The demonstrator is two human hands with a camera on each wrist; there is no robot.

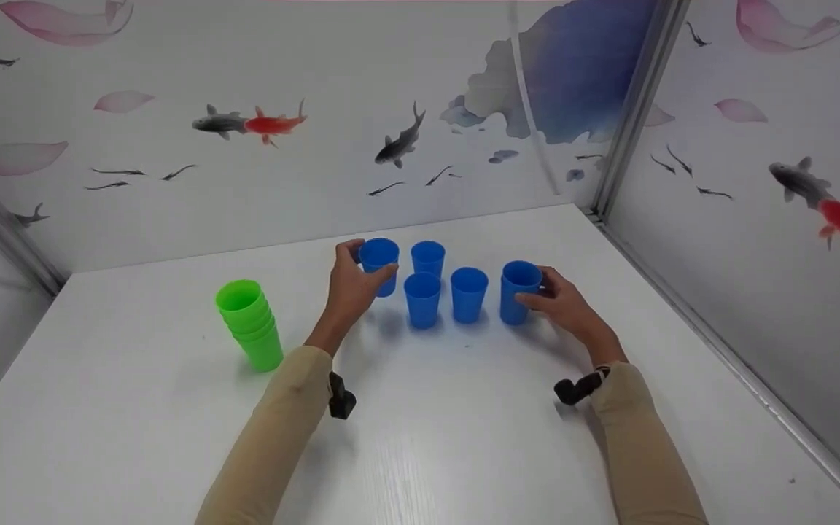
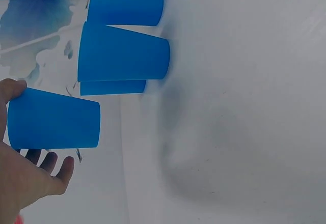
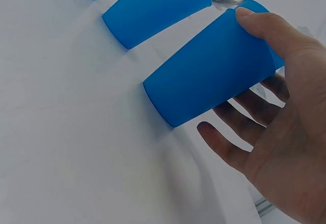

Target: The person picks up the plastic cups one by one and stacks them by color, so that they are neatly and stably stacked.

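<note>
The left hand (image 1: pixel 349 288) holds 1 blue cup (image 1: pixel 378 258) upright, up off the tabletop (image 1: pixel 434 437). The right hand (image 1: pixel 568 306) grips an upright blue cup stack (image 1: pixel 513 289), maybe 2 cups. Between the hands, 3 standing blue cups (image 1: pixel 469 297) wait.

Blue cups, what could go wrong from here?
1. The left hand holds a lifted blue cup above the white table; if the grip slips, it would probably drop and might tip.
2. The front-left standing blue cup is close by; a rightward swing could knock it over.
3. At the right hand, a second rim shows past the gripped blue cup; if they're nested, as seems likely, they might stick together.
</note>
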